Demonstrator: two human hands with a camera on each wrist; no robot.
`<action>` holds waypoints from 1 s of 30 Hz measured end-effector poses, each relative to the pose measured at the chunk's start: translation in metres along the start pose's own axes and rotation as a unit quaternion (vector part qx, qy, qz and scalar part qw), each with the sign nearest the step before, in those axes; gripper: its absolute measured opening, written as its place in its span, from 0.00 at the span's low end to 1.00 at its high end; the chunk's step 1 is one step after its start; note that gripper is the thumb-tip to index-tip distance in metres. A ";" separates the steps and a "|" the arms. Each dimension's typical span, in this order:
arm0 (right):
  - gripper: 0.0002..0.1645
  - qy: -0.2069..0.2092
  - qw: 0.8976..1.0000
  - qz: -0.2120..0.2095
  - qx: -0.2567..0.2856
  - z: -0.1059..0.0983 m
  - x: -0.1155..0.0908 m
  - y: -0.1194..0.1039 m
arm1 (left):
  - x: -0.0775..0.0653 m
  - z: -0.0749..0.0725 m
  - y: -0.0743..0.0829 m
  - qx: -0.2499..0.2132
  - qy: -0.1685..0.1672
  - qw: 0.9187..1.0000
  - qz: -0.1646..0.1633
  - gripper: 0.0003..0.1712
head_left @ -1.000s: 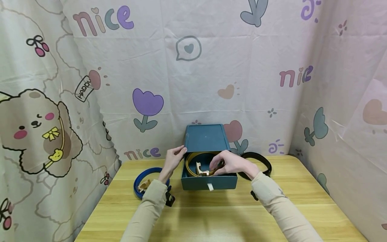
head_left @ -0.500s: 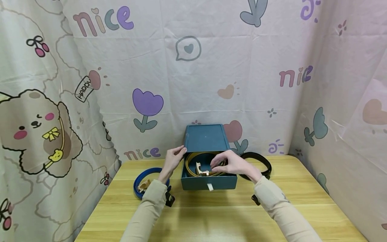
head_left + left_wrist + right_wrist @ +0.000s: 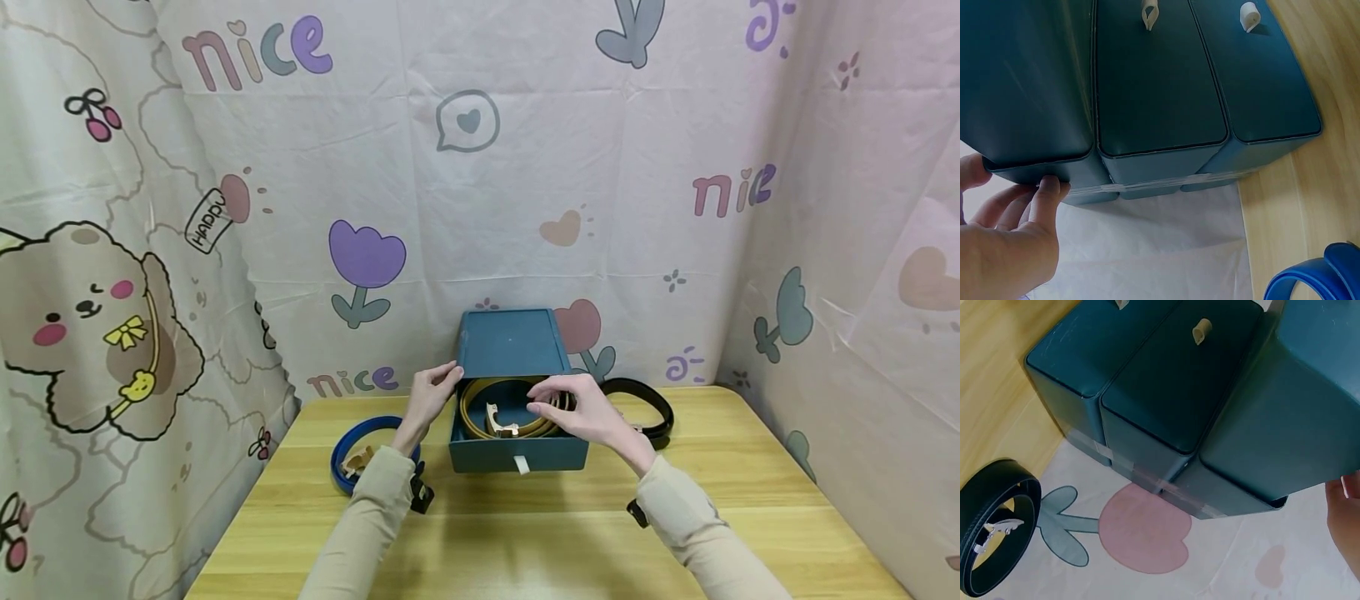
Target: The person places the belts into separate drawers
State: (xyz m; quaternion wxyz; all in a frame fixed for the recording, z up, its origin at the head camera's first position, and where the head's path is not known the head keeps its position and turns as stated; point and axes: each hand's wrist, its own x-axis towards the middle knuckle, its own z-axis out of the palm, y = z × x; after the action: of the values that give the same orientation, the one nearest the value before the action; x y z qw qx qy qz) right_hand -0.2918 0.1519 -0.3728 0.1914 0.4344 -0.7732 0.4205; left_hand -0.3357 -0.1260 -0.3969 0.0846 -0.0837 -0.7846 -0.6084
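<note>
The coiled belt (image 3: 536,428) is probably light, springy — best pinched at three o'clock. Right hand (image 3: 583,407) parted, seemingly empty; left hand (image 3: 431,397) grips the box (image 3: 512,343) around nine o'clock.

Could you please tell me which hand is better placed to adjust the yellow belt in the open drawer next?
Likely the right hand: it is at the right side of the yellow belt in the drawer, while the left hand holds the box.

“Nice” (image 3: 246,60) stands high left of the teal box (image 3: 513,346) on a printed curtain (image 3: 510,200), second “nice” (image 3: 347,383) left, third “nice” (image 3: 743,190) upper right; a sign (image 3: 209,221), upper left, appears to read “HAPPY.”
</note>
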 end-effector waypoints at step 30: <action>0.13 0.223 0.958 -0.164 -0.079 0.039 -0.036 -0.022 | -0.002 0.000 0.002 -0.002 -0.005 1.000 -0.008 0.27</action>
State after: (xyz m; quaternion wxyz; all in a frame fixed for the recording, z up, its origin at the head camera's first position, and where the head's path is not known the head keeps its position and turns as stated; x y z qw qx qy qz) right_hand -0.2513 0.1325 -0.4079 0.4590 0.4342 -0.6596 0.4070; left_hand -0.3337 -0.1257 -0.3956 0.0754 -0.0804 -0.7844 -0.6104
